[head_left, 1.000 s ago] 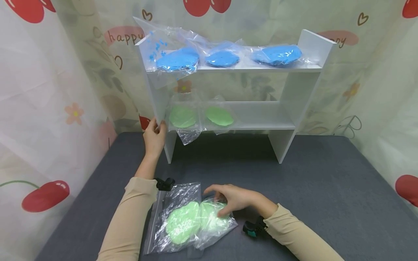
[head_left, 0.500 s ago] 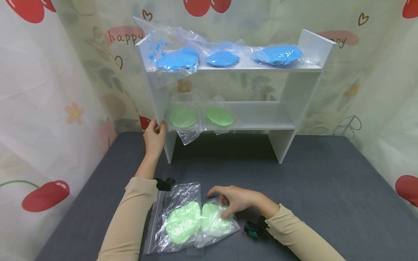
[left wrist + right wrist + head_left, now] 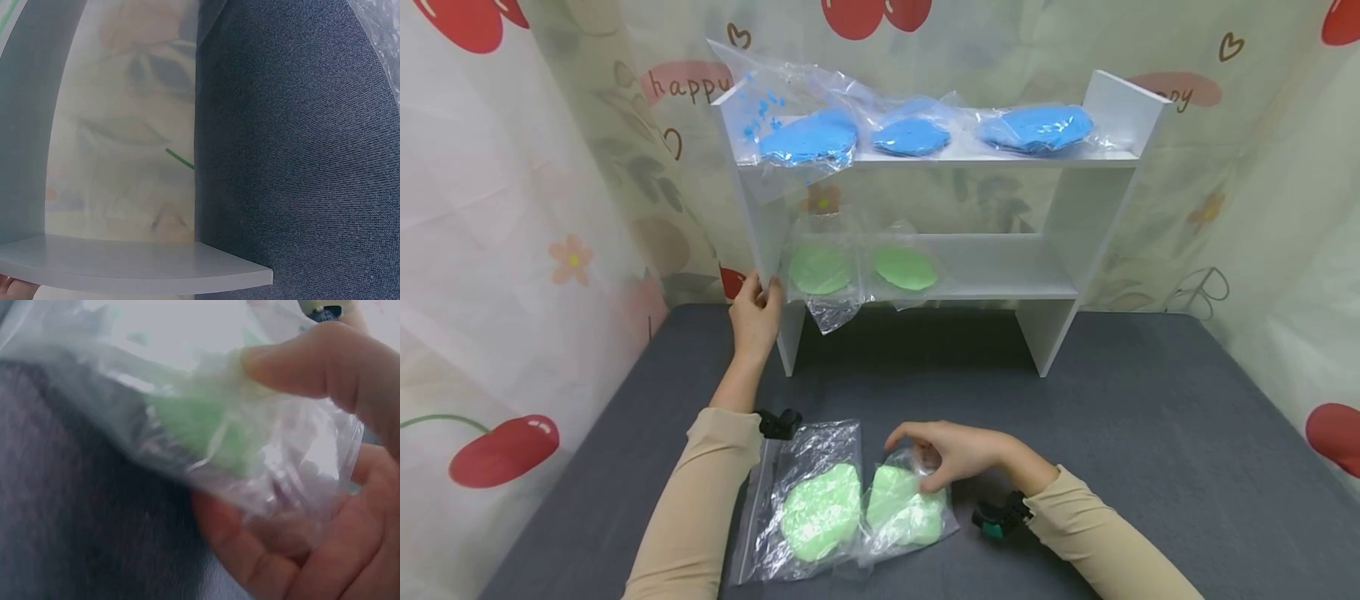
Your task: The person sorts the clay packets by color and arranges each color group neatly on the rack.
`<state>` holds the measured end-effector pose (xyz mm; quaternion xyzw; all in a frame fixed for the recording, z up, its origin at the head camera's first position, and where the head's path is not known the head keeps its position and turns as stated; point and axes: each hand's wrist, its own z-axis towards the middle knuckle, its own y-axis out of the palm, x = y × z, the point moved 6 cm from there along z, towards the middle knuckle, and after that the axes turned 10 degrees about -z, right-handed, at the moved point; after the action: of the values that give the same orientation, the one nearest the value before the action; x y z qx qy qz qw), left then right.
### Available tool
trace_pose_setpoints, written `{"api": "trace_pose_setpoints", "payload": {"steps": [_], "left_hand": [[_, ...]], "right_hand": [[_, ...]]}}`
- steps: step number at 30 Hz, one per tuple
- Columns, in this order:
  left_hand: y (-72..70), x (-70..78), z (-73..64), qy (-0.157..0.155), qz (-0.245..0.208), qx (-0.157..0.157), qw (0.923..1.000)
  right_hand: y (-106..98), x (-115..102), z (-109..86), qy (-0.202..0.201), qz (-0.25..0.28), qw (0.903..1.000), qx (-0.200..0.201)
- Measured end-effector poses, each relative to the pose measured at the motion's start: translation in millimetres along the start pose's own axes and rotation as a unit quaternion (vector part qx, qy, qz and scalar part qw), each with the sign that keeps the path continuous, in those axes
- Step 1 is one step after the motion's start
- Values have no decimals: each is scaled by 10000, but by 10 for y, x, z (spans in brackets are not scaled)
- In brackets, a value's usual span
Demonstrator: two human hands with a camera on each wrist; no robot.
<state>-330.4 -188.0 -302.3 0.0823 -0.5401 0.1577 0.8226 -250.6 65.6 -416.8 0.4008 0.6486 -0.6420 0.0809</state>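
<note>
A clear plastic bag with flat light-green pieces (image 3: pixel 902 508) lies low over the table at the front. My right hand (image 3: pixel 964 452) grips its right side. In the right wrist view, the thumb (image 3: pixel 287 365) presses on top of the plastic while fingers curl beneath it. Left of it, partly overlapped, is another clear bag of green pieces (image 3: pixel 820 512). My left hand (image 3: pixel 754 321) holds the left side panel of a white two-tier shelf (image 3: pixel 1000 262). From the left wrist, only fingertips (image 3: pixel 19 289) show behind that panel's edge.
Several bags of blue pieces (image 3: pixel 1037 129) lie along the upper tier. Two bags of green pieces (image 3: pixel 904 267) are on the left part of the lower tier, one hanging over its edge. The shelf stands on a dark grey table (image 3: pixel 1120 417) before a printed curtain (image 3: pixel 1262 167).
My right hand has shifted slightly to the right, drawing the gripped bag with it, so it overlaps the other green bag less. My left hand stays on the shelf panel.
</note>
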Motion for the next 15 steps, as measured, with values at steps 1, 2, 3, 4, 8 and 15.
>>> {"api": "trace_pose_setpoints", "payload": {"steps": [1, 2, 3, 4, 8, 15], "left_hand": [[0, -42, 16, 21, -25, 18, 10000], [-3, -90, 36, 40, -38, 23, 10000], [-6, -137, 58, 61, -50, 30, 10000], [-7, -179, 77, 80, -60, 37, 9999], [-15, -267, 114, 164, -45, 80, 9998], [-22, -287, 115, 230, -31, 136, 9996]], "right_hand": [[-4, 14, -10, -20, 60, 10000, -1], [-9, 25, -21, -55, 140, 9999, -4], [-17, 39, -34, -75, 185, 9998, 0], [-25, 51, -48, -81, 222, 9997, 1], [-81, 49, -105, -292, 410, 9987, 39], [-172, 16, -187, -602, 731, 9953, 202]]}}
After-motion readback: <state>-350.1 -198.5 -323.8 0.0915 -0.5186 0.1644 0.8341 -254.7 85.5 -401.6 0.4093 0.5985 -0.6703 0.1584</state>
